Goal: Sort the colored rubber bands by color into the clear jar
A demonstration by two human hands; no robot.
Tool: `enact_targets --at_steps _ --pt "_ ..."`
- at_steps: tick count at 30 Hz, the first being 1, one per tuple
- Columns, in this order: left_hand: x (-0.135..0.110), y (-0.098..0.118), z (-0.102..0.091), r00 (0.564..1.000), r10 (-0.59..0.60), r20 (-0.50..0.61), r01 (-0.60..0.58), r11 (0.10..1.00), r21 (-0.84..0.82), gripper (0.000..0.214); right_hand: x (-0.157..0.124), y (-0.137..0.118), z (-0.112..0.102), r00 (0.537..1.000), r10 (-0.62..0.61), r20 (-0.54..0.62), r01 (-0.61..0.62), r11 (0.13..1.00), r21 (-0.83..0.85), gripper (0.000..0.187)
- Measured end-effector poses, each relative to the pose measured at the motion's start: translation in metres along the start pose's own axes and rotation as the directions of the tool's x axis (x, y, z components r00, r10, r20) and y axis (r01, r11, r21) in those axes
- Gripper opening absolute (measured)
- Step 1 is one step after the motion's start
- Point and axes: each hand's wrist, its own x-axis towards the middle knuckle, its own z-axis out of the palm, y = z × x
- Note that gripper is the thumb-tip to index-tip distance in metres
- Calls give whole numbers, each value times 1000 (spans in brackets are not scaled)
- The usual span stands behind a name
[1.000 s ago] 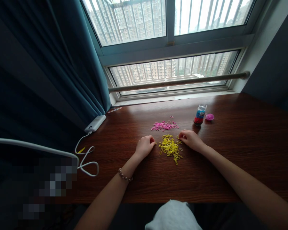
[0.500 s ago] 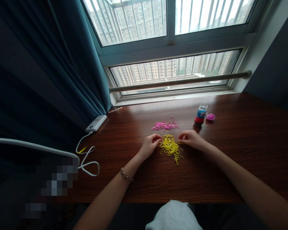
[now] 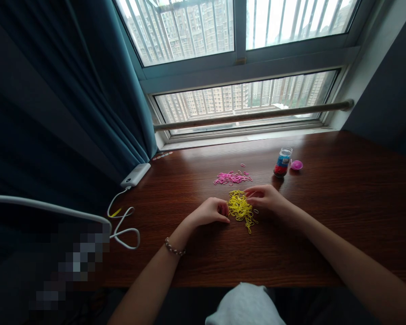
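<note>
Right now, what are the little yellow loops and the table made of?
The yellow loops look like rubber or silicone bands: thin, matte, lying floppy and tangled in a pile. The table looks like dark wood or a wood-look veneer: brown grain lines show, with a soft shine.

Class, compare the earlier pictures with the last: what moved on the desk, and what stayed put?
Both hands closed in on the yellow rubber bands: the left hand slid right to the pile's edge, the right hand slid left. Pink bands, jar and lid stayed.
</note>
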Motion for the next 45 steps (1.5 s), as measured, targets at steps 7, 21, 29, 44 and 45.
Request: enact_targets --at_steps 7,21,29,44,45 --pt "3 1 8 992 76 -105 -67 993 93 19 -5 -11 -23 966 117 229 -24 929 -369 27" --pt "6 5 11 926 140 -350 -162 986 -35 17 -6 -16 -14 975 26 223 62 922 -382 23" --pt "8 4 10 889 126 -440 -96 991 90 16 -4 -11 4 992 -123 -38 104 938 -331 24" --pt "12 -12 7 820 56 -570 68 979 193 15 -10 -18 -2 940 3 340 132 918 -373 15" --pt "12 -12 7 821 50 -569 73 979 192 15 -10 -18 0 962 -24 274 128 921 -369 16"
